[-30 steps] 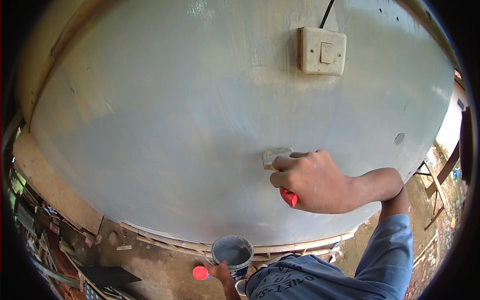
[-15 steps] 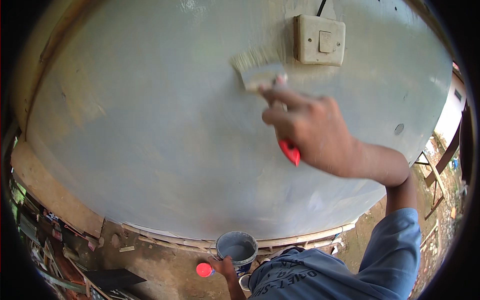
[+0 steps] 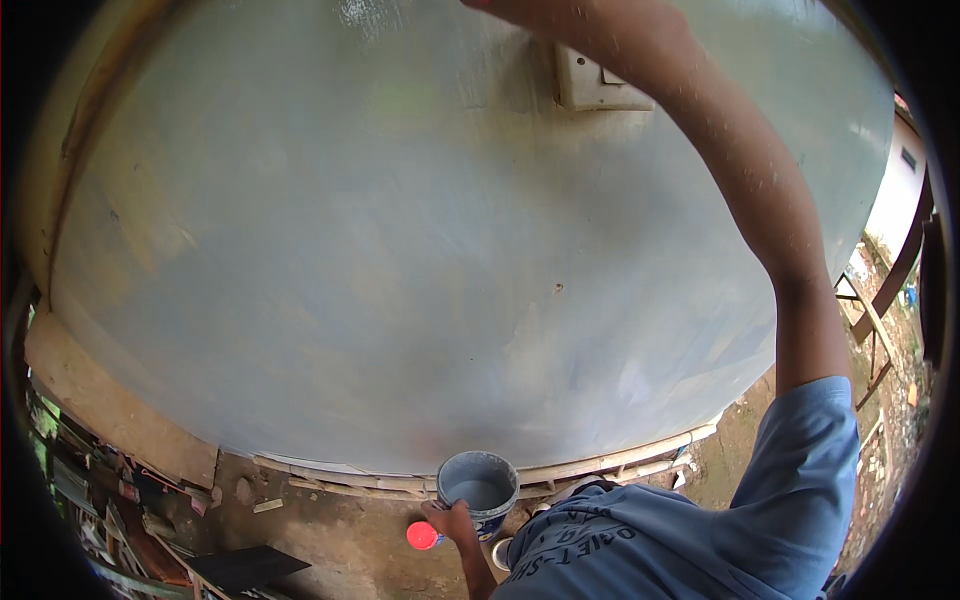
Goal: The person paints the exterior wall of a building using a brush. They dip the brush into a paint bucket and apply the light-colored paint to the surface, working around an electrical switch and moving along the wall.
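At the top edge, my right hand (image 3: 560, 12) reaches high against the grey-painted wall (image 3: 380, 270). Its fingers lie beyond the picture, and a bit of the paintbrush's red handle (image 3: 478, 3) shows beside it; the bristles are out of sight. Low in the middle, my left hand (image 3: 452, 520) is closed on the near left side of a dark bucket (image 3: 508, 506) holding grey paint. Just below that hand is a round container with a red lid (image 3: 422, 536).
A white switch box (image 3: 590, 90) on the wall is partly covered by my right forearm. Bamboo poles (image 3: 620, 465) run along the wall's foot. Scrap wood and a dark sheet (image 3: 250, 570) lie at lower left. A wooden frame (image 3: 868, 320) stands at right.
My right hand has swept up and to the left with the paintbrush, from beside the switch box to the top edge. My left hand stays on the bucket.
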Available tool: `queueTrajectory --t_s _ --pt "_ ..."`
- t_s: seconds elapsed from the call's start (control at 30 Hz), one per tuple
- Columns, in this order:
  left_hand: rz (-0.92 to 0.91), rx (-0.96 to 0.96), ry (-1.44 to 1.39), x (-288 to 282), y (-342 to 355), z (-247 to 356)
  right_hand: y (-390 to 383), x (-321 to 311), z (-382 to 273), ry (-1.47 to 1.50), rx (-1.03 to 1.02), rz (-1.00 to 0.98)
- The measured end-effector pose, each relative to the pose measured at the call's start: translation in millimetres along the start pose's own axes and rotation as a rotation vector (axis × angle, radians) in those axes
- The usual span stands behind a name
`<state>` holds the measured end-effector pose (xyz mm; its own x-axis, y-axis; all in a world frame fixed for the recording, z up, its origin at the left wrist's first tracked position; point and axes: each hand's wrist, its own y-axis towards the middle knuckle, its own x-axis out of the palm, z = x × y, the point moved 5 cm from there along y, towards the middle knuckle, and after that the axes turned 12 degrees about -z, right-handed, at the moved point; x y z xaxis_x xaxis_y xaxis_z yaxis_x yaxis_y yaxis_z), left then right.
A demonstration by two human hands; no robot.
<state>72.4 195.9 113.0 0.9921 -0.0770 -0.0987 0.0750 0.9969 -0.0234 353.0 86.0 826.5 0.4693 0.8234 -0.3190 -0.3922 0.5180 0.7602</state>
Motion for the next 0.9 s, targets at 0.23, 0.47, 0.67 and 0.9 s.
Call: queueTrajectory --t_s 0.23,0.47,0.67,0.9 --pt "0.065 -0.076 0.062 3 -13 17 -190 39 -148 0.285 0.028 -0.666" --pt "0.011 -0.114 0.153 -1 1 11 -87 -8 -80 0.413 0.059 -0.241" --pt "0.046 -0.037 0.092 -3 0 -5 -82 48 -67 -0.065 0.095 -0.031" --pt "0.116 0.029 -0.18 -3 -12 -5 -172 15 -122 0.433 0.112 -0.482"
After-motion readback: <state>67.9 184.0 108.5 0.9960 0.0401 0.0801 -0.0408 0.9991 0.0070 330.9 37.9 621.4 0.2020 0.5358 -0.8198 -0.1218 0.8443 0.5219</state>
